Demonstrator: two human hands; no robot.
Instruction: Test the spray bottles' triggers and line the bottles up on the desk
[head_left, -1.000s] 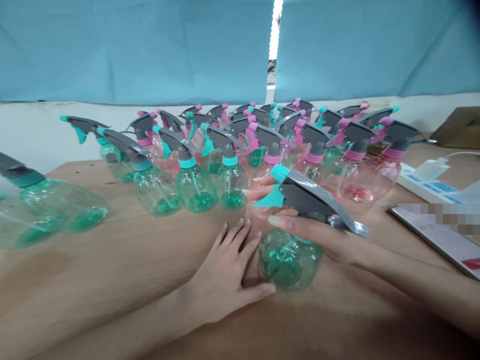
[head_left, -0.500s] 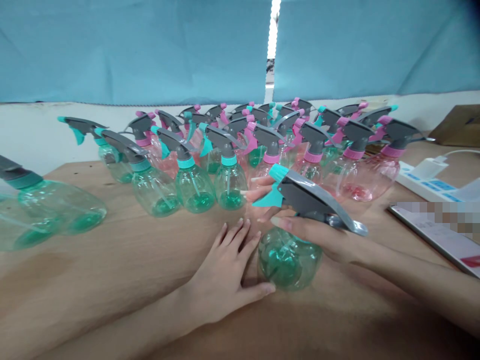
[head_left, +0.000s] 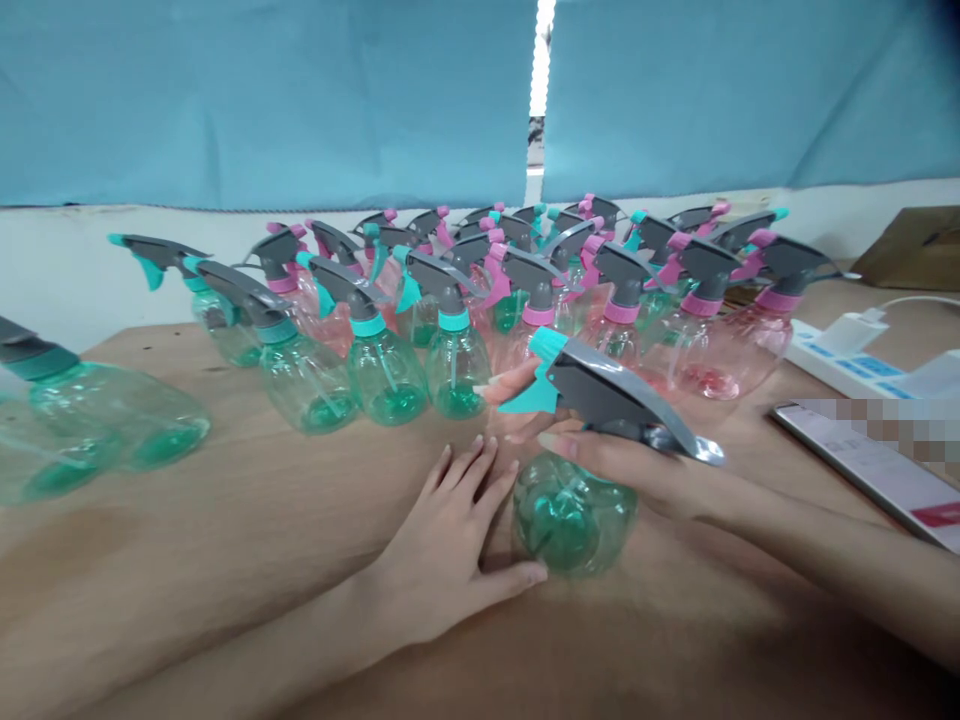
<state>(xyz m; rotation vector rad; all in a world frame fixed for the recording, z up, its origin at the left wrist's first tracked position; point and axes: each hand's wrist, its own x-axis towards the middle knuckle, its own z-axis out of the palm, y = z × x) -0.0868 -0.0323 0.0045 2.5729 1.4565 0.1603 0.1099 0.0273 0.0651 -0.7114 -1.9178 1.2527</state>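
Note:
My right hand [head_left: 645,472] is closed round the neck of a clear green spray bottle [head_left: 576,525] with a grey head and a turquoise nozzle and trigger. The nozzle points to the left, and part of the neck is hidden by the fingers. Flat on the wooden table [head_left: 247,570] lies my left hand [head_left: 439,560], fingers spread and holding nothing. Its thumb reaches close to the base of the held bottle; whether they touch I cannot tell. Just beyond the hands stands another green spray bottle [head_left: 457,375].
Several green and pink spray bottles [head_left: 701,350] crowd the back of the table. More green bottles [head_left: 120,420] are at the left edge. On the right lie a phone [head_left: 862,465] and a white power strip [head_left: 847,360], with a brown box [head_left: 911,250] behind. A blue curtain [head_left: 300,100] hangs beyond.
The scene, bottle and right hand included, sits slightly further left in the picture. Both hands keep the same pose, and the right hand still grips the spray bottle.

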